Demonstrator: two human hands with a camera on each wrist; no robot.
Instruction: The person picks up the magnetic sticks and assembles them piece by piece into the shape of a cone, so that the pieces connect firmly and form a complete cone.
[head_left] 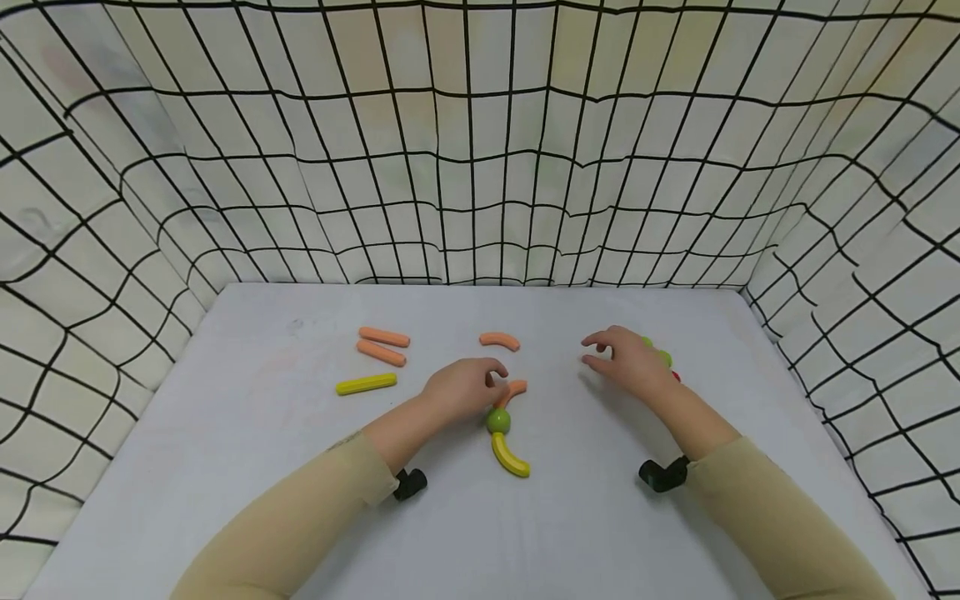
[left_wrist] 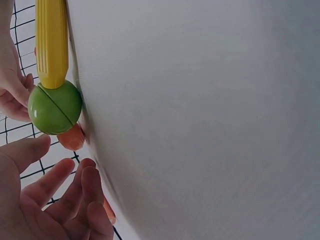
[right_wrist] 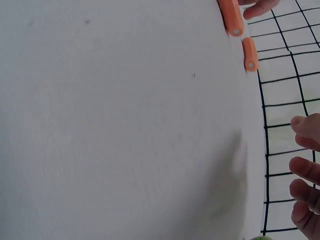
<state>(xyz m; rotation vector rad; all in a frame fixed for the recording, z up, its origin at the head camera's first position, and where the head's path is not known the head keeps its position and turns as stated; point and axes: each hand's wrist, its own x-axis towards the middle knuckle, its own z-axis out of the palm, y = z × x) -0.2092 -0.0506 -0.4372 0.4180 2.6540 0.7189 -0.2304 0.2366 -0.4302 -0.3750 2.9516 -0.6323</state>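
My left hand (head_left: 465, 390) hovers just beside a small chain of pieces, with its fingers loosely bent and apart in the left wrist view and nothing between them. The chain is a curved orange piece (head_left: 517, 387), a green ball (head_left: 498, 421) with a groove across it, and a curved, ridged yellow piece (head_left: 510, 456), laid end to end. Raised over the right side of the table, my right hand (head_left: 633, 362) has thumb and fingers spread around nothing. Green pieces (head_left: 664, 358) and a bit of red (head_left: 677, 377) show partly hidden behind it.
Two straight orange sticks (head_left: 384, 337) and a straight yellow stick (head_left: 366, 384) lie on the left. Another curved orange piece (head_left: 499, 340) lies farther back, between the hands. Black wire grid with white sheeting (head_left: 495, 183) encloses the white table (head_left: 247, 400) at the back and sides.
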